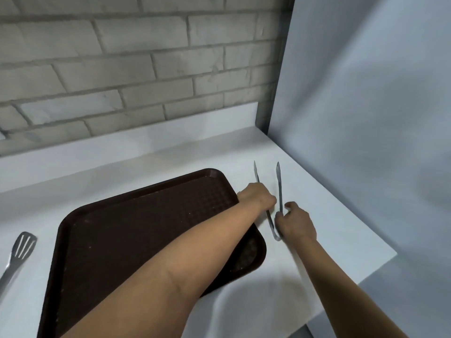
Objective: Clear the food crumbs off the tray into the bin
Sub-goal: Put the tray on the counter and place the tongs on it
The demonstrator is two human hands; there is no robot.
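The brown textured plastic tray (136, 230) lies on the white counter (329, 228), long axis diagonal. Just right, both hands grasp metal tongs (279, 189), tips pointing away: left hand (256, 197), right hand (296, 222).

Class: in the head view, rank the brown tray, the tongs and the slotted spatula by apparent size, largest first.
1. brown tray
2. tongs
3. slotted spatula, though the frame edge cuts off its handle, so its rank against the tongs is unsure.

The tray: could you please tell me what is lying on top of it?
On the tray only a few pale crumbs show, and the left forearm stretches across it. Whatever lies under that forearm is hidden.
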